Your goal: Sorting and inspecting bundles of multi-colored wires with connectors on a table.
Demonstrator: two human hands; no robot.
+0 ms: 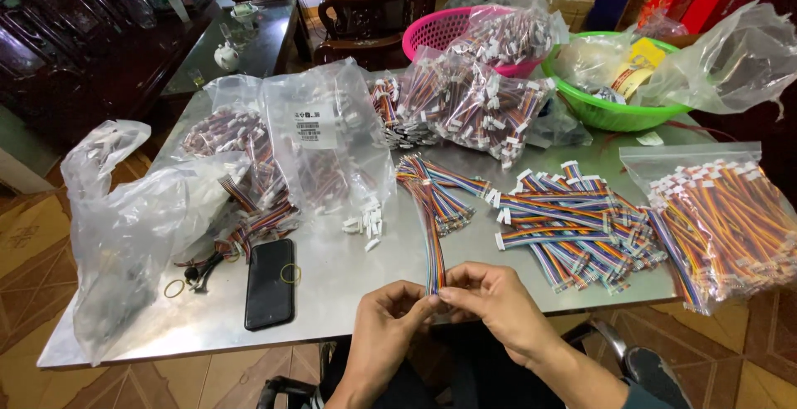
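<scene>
A bundle of rainbow ribbon cables (432, 210) runs from the middle of the steel table (349, 276) down to its front edge. My left hand (390, 322) and my right hand (494, 301) meet at the bundle's near end, and both pinch it between fingertips. The bundle's far end fans out with white connectors near the clear bags. To the right lies a loose pile of the same cables (573, 222).
Clear plastic bags of cables (324, 139) crowd the left and back. A zip bag of cables (726, 214) lies at the right edge. A black phone (271, 283) with a rubber band lies front left. Pink (432, 31) and green (610, 110) baskets stand behind.
</scene>
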